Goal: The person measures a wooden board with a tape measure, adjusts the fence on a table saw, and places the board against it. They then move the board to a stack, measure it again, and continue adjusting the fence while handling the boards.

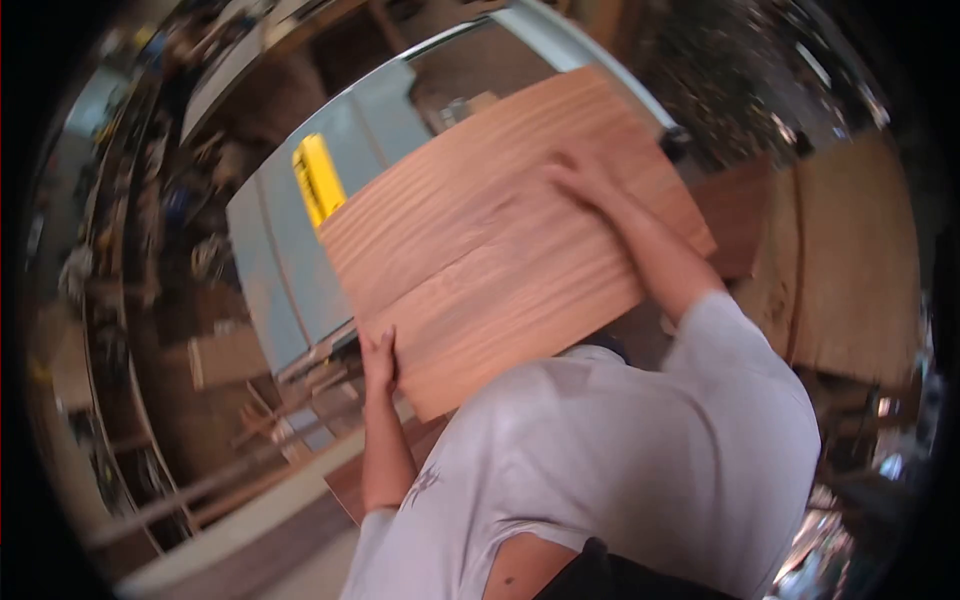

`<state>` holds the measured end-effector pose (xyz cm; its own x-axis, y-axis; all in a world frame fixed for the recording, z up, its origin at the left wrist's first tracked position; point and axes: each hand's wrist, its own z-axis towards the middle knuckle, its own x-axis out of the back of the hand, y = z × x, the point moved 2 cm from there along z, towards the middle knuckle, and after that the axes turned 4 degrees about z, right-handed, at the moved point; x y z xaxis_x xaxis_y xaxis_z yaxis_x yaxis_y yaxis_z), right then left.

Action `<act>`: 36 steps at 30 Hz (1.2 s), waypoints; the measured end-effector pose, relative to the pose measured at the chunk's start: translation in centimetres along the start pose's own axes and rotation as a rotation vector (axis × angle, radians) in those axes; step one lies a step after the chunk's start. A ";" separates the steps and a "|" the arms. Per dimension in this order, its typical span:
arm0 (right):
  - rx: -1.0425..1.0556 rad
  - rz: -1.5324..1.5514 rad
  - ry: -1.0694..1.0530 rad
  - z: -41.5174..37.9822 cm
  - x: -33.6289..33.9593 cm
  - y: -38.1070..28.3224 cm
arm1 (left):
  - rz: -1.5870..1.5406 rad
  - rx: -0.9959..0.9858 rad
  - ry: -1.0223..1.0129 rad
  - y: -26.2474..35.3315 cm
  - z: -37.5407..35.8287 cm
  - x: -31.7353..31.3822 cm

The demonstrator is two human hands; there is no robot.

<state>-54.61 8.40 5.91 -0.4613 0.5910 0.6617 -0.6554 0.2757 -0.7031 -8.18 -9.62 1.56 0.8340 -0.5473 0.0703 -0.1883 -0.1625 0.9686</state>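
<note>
A broad reddish-brown wooden panel (490, 250), with straight grain running along it, lies tilted in view over a grey metal machine table (300, 240). My left hand (379, 360) grips the panel's near left edge, with part of the fingers hidden at the rim. Stretched across the upper right of the panel, my right hand (585, 182) rests on its face with the fingers spread, slightly blurred. A yellow piece with dark lettering (318, 178) stands on the metal table, just beyond the panel's left corner.
Brown boards (850, 260) stand on the right. Wood offcuts (310, 410) lie below the metal table's left end. Shelving with clutter (115, 370) runs along the left, and a long pale plank (240, 540) lies at the lower left.
</note>
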 end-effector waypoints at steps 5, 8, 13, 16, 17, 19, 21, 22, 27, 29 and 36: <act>-0.155 -0.358 0.398 -10.3 12.1 10.1 | -0.046 0.078 0.091 1.7 -0.5 -0.6; -0.654 -0.180 0.234 -13.7 13.5 14.6 | -0.071 0.117 0.075 2.2 -0.6 -0.8; -0.712 0.101 -0.026 -11.2 13.3 13.9 | -0.005 0.078 0.124 1.4 -0.4 -0.8; -0.746 0.240 -0.027 -10.0 12.6 16.0 | 0.056 0.046 0.151 0.8 -0.4 -0.7; -0.766 0.259 -0.031 -10.0 12.4 16.8 | 0.150 -0.009 0.184 0.3 -0.3 -0.6; -0.779 0.274 -0.029 -10.1 12.3 16.2 | 0.163 -0.008 0.234 -1.1 -0.2 -0.3; -0.785 0.225 -0.040 -10.0 12.1 17.0 | 0.132 -0.043 0.307 -1.5 -0.2 -0.4; -0.786 0.222 -0.038 -10.0 12.3 17.4 | 0.130 -0.042 0.304 -1.6 0.0 -0.1; -0.781 0.126 0.002 -9.7 11.9 15.2 | 0.118 0.183 0.363 -1.4 1.5 1.9; -0.794 0.142 0.026 -10.2 12.2 15.4 | 0.115 0.226 0.393 -1.1 2.2 1.6; -0.747 0.048 0.096 -11.7 11.2 15.5 | 0.274 0.150 0.445 -1.7 2.9 1.7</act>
<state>-62.97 28.15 -0.64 -0.4028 0.6690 0.6247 -0.0409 0.6687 -0.7424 -7.94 -12.71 -0.63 0.8767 -0.1908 0.4415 -0.4748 -0.1958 0.8580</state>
